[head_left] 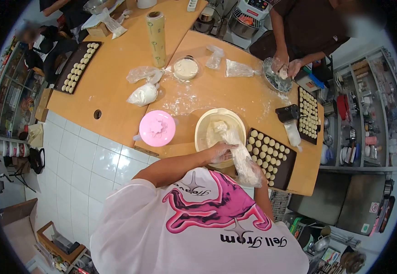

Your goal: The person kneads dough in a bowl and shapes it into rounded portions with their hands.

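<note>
A clear plastic bag of white powder (242,162) hangs slantwise over the near edge of a cream-coloured bowl (199,123). My left hand (220,153) is closed round the upper part of the bag, beside the bowl's rim. Under the bag's lower end, my right hand (258,172) is wrapped around it, partly hidden by the plastic. Pale powder or dough lies inside the bowl. Just right of the bowl, a dark tray of small round dough balls (290,170) sits near my right hand. To the left stands a pink lidded container (157,128).
Across the table (116,68), a co-worker's hands (286,67) handle dough over a metal bowl (271,80). A roll of plastic wrap (156,39), a tub of white powder (185,68) and a tied powder bag (143,94) stand farther back. More dough trays (308,114) line the edges.
</note>
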{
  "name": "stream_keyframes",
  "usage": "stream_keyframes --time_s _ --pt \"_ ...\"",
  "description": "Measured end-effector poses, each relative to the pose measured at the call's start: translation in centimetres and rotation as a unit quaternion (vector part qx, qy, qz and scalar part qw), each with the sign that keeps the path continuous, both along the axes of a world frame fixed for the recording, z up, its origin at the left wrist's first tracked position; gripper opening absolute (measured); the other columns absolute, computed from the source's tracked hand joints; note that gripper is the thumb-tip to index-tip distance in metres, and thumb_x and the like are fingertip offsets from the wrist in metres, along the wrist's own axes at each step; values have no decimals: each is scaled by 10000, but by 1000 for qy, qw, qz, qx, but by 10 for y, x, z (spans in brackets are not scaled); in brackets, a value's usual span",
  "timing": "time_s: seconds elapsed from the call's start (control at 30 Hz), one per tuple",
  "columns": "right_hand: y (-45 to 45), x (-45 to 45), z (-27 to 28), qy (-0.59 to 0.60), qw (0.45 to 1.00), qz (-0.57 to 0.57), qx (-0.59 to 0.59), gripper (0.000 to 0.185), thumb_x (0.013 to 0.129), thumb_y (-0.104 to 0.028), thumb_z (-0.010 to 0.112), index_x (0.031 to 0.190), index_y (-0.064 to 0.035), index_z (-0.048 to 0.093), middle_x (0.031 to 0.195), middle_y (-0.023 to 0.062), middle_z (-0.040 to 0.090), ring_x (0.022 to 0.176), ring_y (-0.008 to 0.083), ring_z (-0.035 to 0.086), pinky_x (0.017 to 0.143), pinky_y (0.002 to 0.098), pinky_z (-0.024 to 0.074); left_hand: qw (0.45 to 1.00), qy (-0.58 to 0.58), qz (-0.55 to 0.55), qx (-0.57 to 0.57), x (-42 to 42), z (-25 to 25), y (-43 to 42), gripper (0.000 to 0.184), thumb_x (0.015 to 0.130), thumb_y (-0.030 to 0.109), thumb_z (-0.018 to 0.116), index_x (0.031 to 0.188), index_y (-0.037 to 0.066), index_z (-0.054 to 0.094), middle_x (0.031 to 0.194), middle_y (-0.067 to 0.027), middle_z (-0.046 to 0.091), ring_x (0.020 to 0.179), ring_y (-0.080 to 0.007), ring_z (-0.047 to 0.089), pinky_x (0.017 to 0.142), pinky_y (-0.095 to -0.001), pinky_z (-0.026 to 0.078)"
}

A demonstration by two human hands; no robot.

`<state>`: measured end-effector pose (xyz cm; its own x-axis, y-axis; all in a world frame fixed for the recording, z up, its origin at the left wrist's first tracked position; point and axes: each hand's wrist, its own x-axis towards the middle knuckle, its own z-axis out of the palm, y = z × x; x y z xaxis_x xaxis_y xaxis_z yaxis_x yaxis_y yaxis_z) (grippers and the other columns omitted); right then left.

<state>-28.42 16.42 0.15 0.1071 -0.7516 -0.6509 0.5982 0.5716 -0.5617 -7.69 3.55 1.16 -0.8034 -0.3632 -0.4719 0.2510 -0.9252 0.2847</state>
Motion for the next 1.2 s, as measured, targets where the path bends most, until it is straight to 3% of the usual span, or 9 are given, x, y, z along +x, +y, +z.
stream_keyframes --time_s 0.07,0.13,0.2,0.33,0.4,0.67,0.83,1.03,1.2 --pt "-7 16 23 103 994 42 15 391 892 -186 561 1217 17 482 1031 77 608 846 152 613 728 284 510 1000 -2 -5 1 -3 -10 0 241 864 119 615 1080 50 532 1064 -80 607 958 -188 612 896 -324 490" --pt "-10 19 37 98 994 47 12 382 893 -185 559 1210 15 489 1029 77 612 838 155 616 729 284 512 1000 12 -10 -1 -3 -10 0 239 867 136 613 1075 42 540 1060 -82 608 960 -186 609 899 -321 486" --pt "-7 20 42 -17 1000 17 -3 382 891 -189 561 1207 15 495 1025 80 615 833 158 619 731 283 511 1000 16 -12 -4 -1 -10 0 242 868 148 612 1072 34 548 1055 -85 610 963 -185 607 898 -318 484" --pt "-11 20 38 128 991 46 15 391 889 -215 565 1202 11 502 1020 88 621 827 170 625 719 292 520 1000 14 -12 -3 -1 -6 1 252 867 154 614 1074 25 553 1047 -87 614 961 -185 608 885 -309 489" --pt "-5 15 31 39 999 17 10 402 888 -225 567 1203 15 500 1020 94 622 826 174 627 712 296 522 1000 7 -9 5 -1 -7 2 257 865 151 616 1079 25 551 1046 -87 614 958 -184 609 881 -309 491" --pt "-10 20 31 104 993 55 34 389 896 -239 554 1193 7 505 996 84 622 805 161 624 703 299 524 1000 15 11 7 0 -11 1 266 865 141 614 1096 31 540 1044 -76 611 948 -182 609 881 -318 493" --pt "-5 10 10 24 998 46 19 383 908 -251 532 1189 7 504 987 86 620 790 163 621 690 298 524 1000 6 22 18 1 -15 1 256 868 147 613 1089 37 548 1029 -65 610 927 -178 610 868 -318 495" --pt "-12 22 32 96 994 34 31 397 901 -277 541 1181 3 517 1010 89 612 836 162 610 713 284 511 999 -9 32 18 1 -14 0 250 847 146 642 1066 55 567 1025 -61 609 932 -171 601 862 -303 492" --pt "-18 11 -2 113 992 46 30 396 908 -267 529 1198 2 512 1037 85 610 873 160 607 744 285 504 997 -45 45 35 4 -7 -2 232 830 139 660 1031 62 572 979 -57 623 866 -172 620 768 -286 529"
